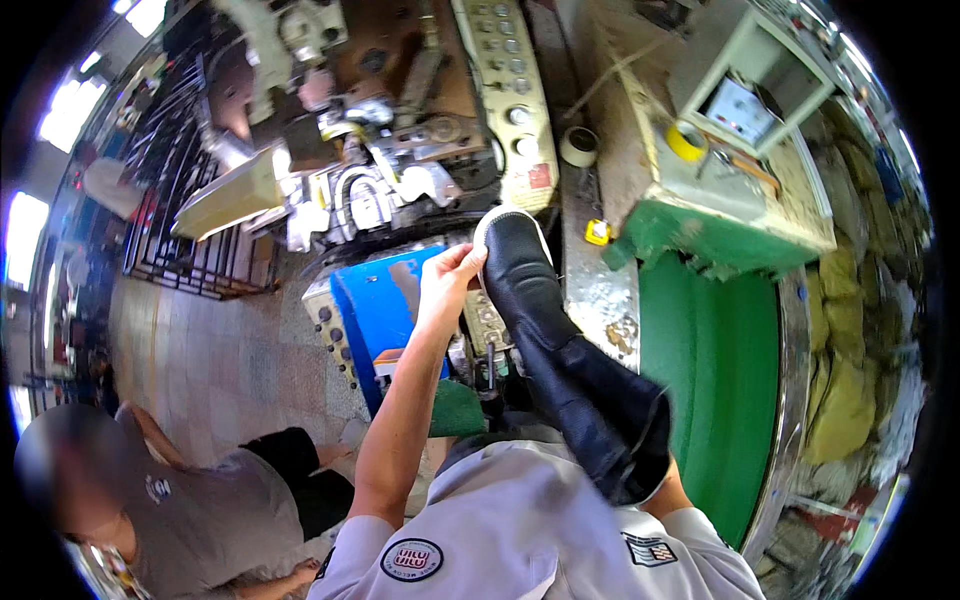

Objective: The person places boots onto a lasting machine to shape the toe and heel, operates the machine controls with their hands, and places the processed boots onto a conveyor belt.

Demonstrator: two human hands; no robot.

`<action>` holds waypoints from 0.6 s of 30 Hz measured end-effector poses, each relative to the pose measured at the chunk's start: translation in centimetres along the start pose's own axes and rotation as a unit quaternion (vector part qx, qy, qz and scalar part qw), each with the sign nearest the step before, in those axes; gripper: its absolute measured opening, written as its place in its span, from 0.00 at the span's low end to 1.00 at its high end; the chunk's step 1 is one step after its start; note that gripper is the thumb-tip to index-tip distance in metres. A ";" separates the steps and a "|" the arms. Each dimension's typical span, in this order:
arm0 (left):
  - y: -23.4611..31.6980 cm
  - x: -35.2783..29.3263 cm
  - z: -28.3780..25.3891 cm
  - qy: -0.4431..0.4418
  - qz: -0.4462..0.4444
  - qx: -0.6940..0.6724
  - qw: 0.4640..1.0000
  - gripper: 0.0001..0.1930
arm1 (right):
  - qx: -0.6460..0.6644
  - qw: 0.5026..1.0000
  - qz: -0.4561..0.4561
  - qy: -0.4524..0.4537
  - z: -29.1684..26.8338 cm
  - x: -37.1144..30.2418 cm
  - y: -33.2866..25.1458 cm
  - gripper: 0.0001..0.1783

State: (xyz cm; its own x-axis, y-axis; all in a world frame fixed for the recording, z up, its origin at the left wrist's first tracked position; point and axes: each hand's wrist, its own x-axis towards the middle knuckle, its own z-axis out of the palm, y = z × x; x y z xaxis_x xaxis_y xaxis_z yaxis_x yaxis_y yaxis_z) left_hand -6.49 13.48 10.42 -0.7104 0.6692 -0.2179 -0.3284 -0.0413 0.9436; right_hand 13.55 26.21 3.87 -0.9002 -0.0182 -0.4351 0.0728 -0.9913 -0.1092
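A tall black boot (540,300) with a pale sole edge lies slantwise across the middle of the head view, toe pointing away from me. My left hand (452,275) is closed on the left edge of the sole near the toe, thumb and fingers pinching it. The boot's wide shaft opening hangs towards my lower right. Behind that shaft my right hand is hidden; only a bit of the right arm (672,492) shows beside it, so its fingers cannot be made out. Just beyond the toe stands a machine with shiny metal fittings (370,195).
A gauge panel (525,120) rises beyond the boot. A blue panel (375,300) is beside my left forearm. To the right are a green surface (710,380) and a bench with a yellow tape roll (686,142) and an open cabinet (760,70). Another person (200,495) sits at lower left.
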 end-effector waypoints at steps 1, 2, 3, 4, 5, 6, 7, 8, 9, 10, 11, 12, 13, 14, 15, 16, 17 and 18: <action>0.2 -0.1 -1.5 0.059 0.013 -0.005 0.998 0.11 | -0.033 0.999 0.007 0.004 1.5 0.7 0.2 0.29; 0.7 0.0 -2.3 0.087 0.024 -0.013 0.996 0.09 | -0.061 0.998 0.007 0.014 3.3 1.1 -0.1 0.29; 0.8 -0.2 -3.8 0.125 0.036 -0.015 0.991 0.09 | -0.112 0.994 0.002 0.011 6.2 1.0 0.5 0.29; 0.1 0.1 -5.5 0.155 0.055 -0.011 0.986 0.08 | -0.179 0.984 -0.027 -0.001 6.4 2.5 1.1 0.30; 0.0 0.1 -6.2 0.216 0.070 0.036 0.973 0.08 | -0.244 0.968 -0.060 -0.009 7.0 3.7 1.5 0.30; 0.1 0.3 -6.9 0.255 0.108 0.106 0.955 0.08 | -0.243 0.968 -0.055 0.001 7.7 4.6 1.9 0.30; 0.2 0.6 -7.5 0.292 0.145 0.175 0.929 0.08 | -0.232 0.972 -0.041 0.011 8.4 5.4 2.2 0.30; 0.6 0.5 -7.7 0.307 0.143 0.141 0.930 0.08 | -0.203 0.978 -0.040 0.004 9.0 5.8 2.9 0.30; 1.1 0.4 -7.7 0.320 0.142 0.107 0.931 0.08 | -0.174 0.984 -0.039 -0.003 9.4 6.1 3.6 0.30; 1.4 0.5 -7.8 0.331 0.141 0.074 0.930 0.09 | -0.123 0.992 -0.032 0.018 8.8 6.9 4.3 0.30; 0.9 0.6 -8.8 0.327 0.182 0.054 0.926 0.09 | -0.093 0.995 -0.012 0.025 8.3 7.5 5.0 0.30; 0.2 1.0 -9.7 0.322 0.224 0.036 0.919 0.09 | -0.075 0.997 0.010 0.026 7.8 7.8 5.6 0.30; -0.6 1.3 -10.6 0.316 0.266 0.018 0.910 0.10 | -0.061 0.997 0.032 0.027 7.2 7.7 6.1 0.30; -0.7 1.4 -10.1 0.300 0.278 -0.065 0.910 0.09 | -0.051 0.997 0.047 0.029 6.7 7.3 6.5 0.30; -0.5 1.6 -10.3 0.339 0.287 -0.006 0.896 0.10 | -0.045 0.997 0.058 0.031 6.3 7.0 6.5 0.30; -0.3 2.1 -10.4 0.377 0.294 0.054 0.877 0.12 | -0.044 0.996 0.069 0.031 6.0 7.0 6.6 0.30; 0.1 2.4 -10.2 0.409 0.298 0.113 0.855 0.14 | -0.043 0.996 0.075 0.031 5.9 6.8 6.7 0.30; 0.3 2.2 -10.2 0.404 0.329 0.178 0.835 0.14 | -0.037 0.996 0.081 0.031 5.7 6.8 6.7 0.30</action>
State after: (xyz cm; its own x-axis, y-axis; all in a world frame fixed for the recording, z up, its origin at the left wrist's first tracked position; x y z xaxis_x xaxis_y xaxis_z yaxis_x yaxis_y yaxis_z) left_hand -14.47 7.40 7.72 -0.8998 -0.1350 0.4150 0.4014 0.1169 0.9084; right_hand 5.43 18.68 5.29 -0.8456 -0.1668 -0.5071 0.2489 -0.9635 -0.0983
